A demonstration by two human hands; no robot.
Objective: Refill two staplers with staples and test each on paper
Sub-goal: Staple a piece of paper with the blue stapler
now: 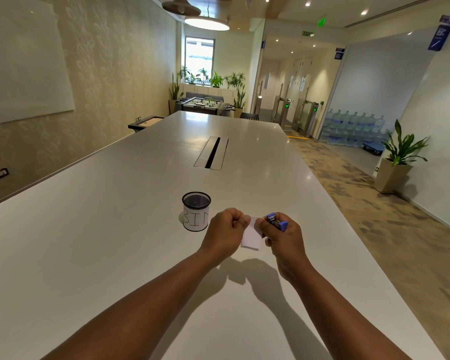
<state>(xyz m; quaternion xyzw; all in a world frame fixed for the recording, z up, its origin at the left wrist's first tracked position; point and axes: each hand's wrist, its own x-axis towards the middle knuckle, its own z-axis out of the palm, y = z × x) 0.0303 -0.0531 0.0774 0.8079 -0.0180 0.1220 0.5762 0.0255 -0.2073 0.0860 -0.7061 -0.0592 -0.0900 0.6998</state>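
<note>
I am gripping the small purple plastic stapler point(277, 221) in my right hand point(283, 240), above the near table, while my left hand point(225, 229) is pinching the white paper slip point(251, 236) steady for a test staple, just right of the black mesh cup point(196, 211).

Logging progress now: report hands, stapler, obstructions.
Left hand pinching paper. Right hand in closed grip on blue stapler at paper's edge. Mesh cup stands left, apart; nothing blocking.

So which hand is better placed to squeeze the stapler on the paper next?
The right hand: it already grips the small blue stapler beside the paper. The left hand only pinches the paper's top edge, steadying it.
</note>
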